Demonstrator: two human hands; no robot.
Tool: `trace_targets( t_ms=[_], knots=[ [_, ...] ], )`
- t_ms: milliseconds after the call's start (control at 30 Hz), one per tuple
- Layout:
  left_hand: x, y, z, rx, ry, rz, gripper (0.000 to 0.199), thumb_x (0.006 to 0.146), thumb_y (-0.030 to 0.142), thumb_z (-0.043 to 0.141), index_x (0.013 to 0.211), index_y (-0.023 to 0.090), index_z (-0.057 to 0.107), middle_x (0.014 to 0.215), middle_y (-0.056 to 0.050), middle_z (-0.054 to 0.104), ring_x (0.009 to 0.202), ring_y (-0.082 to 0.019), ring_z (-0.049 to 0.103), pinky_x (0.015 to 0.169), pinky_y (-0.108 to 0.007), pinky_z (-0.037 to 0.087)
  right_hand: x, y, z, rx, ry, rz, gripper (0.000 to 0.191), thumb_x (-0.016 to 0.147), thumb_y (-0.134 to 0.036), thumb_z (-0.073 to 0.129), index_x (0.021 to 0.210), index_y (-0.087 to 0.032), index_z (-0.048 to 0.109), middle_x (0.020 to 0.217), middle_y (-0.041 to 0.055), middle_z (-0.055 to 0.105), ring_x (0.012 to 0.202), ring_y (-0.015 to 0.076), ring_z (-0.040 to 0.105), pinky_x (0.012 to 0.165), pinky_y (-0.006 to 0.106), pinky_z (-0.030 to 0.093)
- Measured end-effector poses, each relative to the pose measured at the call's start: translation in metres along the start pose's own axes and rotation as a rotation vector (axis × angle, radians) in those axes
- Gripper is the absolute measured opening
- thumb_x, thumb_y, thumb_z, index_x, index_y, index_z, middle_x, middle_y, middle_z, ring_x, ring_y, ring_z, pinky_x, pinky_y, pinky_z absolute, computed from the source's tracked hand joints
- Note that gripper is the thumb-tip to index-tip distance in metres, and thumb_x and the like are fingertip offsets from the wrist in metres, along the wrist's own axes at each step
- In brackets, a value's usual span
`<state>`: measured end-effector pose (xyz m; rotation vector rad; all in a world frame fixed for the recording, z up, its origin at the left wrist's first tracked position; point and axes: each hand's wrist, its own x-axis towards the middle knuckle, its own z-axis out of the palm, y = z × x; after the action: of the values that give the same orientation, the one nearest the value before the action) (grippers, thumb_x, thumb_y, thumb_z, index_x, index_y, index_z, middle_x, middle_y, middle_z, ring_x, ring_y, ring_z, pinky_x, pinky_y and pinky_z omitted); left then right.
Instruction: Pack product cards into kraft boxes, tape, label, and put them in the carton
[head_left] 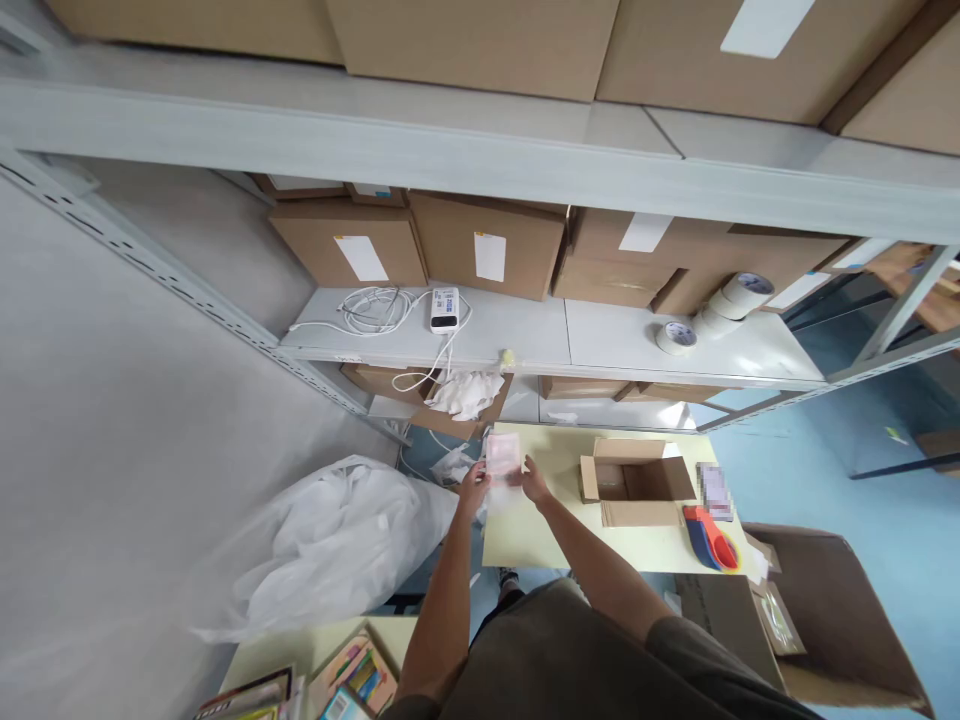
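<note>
A flat, pale pink packet (pixel 503 455) is held up over the left end of the cream table, blurred, with something like clear film at its lower edge. My left hand (pixel 472 489) pinches its lower left side. At its right side my right hand (pixel 535 482) is closed, fingertips on the edge. To the right stands an open cardboard box (pixel 649 513), flaps spread out. Beyond the box lie a pinkish flat pack (pixel 715 491) and a red and blue tape dispenser (pixel 710 540).
Metal shelving (pixel 480 140) with cartons rises ahead; tape rolls (pixel 676 338) and a white power strip (pixel 445 310) sit on it. White plastic sheeting (pixel 337 540) bulges at left. A large open carton (pixel 840 600) stands at lower right. Books (pixel 352 675) lie lower left.
</note>
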<state>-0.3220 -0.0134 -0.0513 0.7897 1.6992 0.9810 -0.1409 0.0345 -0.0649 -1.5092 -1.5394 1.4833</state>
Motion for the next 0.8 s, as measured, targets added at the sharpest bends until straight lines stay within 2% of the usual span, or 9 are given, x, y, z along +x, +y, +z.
trace_targets(
  t_ms=[167, 233, 300, 367, 467, 567, 633, 733, 800],
  knots=[
    [-0.025, 0.04, -0.007, -0.227, -0.141, 0.066, 0.059, 0.078, 0.052, 0.071, 0.126, 0.018, 0.063, 0.111, -0.011, 0.074, 0.089, -0.023, 0.074, 0.075, -0.033, 0.059, -0.012, -0.042, -0.049, 0.373, -0.072, 0.143, 0.064, 0.076, -0.046, 0.079, 0.133, -0.024, 0.062, 0.094, 0.0066, 0.074, 0.085, 0.0251, 0.071, 0.08, 0.041, 0.057],
    [-0.033, 0.061, 0.001, -0.225, -0.176, 0.102, 0.059, 0.077, 0.052, 0.072, 0.126, 0.019, 0.063, 0.117, -0.012, 0.073, 0.095, -0.025, 0.074, 0.077, -0.034, 0.06, -0.024, -0.055, -0.072, 0.487, -0.095, 0.112, 0.054, 0.073, -0.043, 0.081, 0.12, -0.022, 0.065, 0.087, 0.0041, 0.074, 0.078, 0.0213, 0.069, 0.076, 0.036, 0.055],
    [-0.039, 0.084, 0.019, -0.188, -0.206, 0.118, 0.058, 0.078, 0.052, 0.074, 0.125, 0.019, 0.064, 0.117, -0.012, 0.073, 0.096, -0.025, 0.074, 0.078, -0.035, 0.06, -0.037, -0.064, -0.099, 0.544, -0.052, 0.074, 0.047, 0.07, -0.04, 0.082, 0.11, -0.02, 0.067, 0.085, 0.003, 0.074, 0.072, 0.0183, 0.065, 0.072, 0.032, 0.053],
    [-0.043, 0.105, 0.048, -0.143, -0.245, 0.125, 0.059, 0.078, 0.051, 0.076, 0.125, 0.018, 0.066, 0.113, -0.012, 0.074, 0.093, -0.024, 0.074, 0.08, -0.036, 0.06, -0.049, -0.066, -0.131, 0.551, 0.025, 0.036, 0.043, 0.068, -0.038, 0.08, 0.104, -0.019, 0.068, 0.083, 0.0027, 0.074, 0.069, 0.0174, 0.063, 0.069, 0.03, 0.052],
    [-0.053, 0.129, 0.107, -0.113, -0.293, 0.135, 0.06, 0.074, 0.05, 0.081, 0.121, 0.015, 0.069, 0.107, -0.013, 0.076, 0.095, -0.026, 0.074, 0.084, -0.038, 0.06, -0.066, -0.061, -0.19, 0.464, 0.148, -0.02, 0.038, 0.069, -0.033, 0.073, 0.104, -0.017, 0.071, 0.085, 0.0039, 0.075, 0.073, 0.0197, 0.065, 0.07, 0.031, 0.052],
    [-0.071, 0.142, 0.17, -0.168, -0.322, 0.086, 0.055, 0.072, 0.052, 0.083, 0.109, 0.013, 0.071, 0.105, -0.015, 0.078, 0.099, -0.028, 0.075, 0.09, -0.04, 0.059, -0.077, -0.053, -0.254, 0.24, 0.241, -0.06, 0.035, 0.074, -0.028, 0.065, 0.106, -0.017, 0.075, 0.092, 0.0061, 0.078, 0.079, 0.0232, 0.068, 0.073, 0.033, 0.054],
    [-0.086, 0.144, 0.208, -0.213, -0.337, -0.004, 0.052, 0.074, 0.053, 0.084, 0.104, 0.013, 0.071, 0.103, -0.015, 0.079, 0.099, -0.028, 0.076, 0.089, -0.038, 0.059, -0.078, -0.051, -0.291, 0.028, 0.277, -0.078, 0.033, 0.076, -0.023, 0.063, 0.105, -0.018, 0.077, 0.096, 0.0074, 0.08, 0.083, 0.0248, 0.069, 0.077, 0.034, 0.054],
    [-0.11, 0.141, 0.254, -0.291, -0.331, -0.202, 0.046, 0.077, 0.048, 0.085, 0.103, 0.013, 0.07, 0.103, -0.015, 0.08, 0.099, -0.027, 0.078, 0.085, -0.033, 0.06, -0.069, -0.057, -0.33, -0.296, 0.258, -0.104, 0.033, 0.078, -0.016, 0.062, 0.106, -0.019, 0.079, 0.102, 0.0097, 0.081, 0.089, 0.0263, 0.07, 0.083, 0.034, 0.053],
    [-0.124, 0.137, 0.279, -0.381, -0.298, -0.32, 0.043, 0.08, 0.043, 0.086, 0.107, 0.014, 0.07, 0.106, -0.016, 0.08, 0.099, -0.024, 0.079, 0.084, -0.03, 0.06, -0.06, -0.065, -0.344, -0.492, 0.155, -0.108, 0.039, 0.08, -0.012, 0.06, 0.114, -0.019, 0.079, 0.109, 0.0109, 0.081, 0.093, 0.0263, 0.071, 0.086, 0.033, 0.053]
  ],
)
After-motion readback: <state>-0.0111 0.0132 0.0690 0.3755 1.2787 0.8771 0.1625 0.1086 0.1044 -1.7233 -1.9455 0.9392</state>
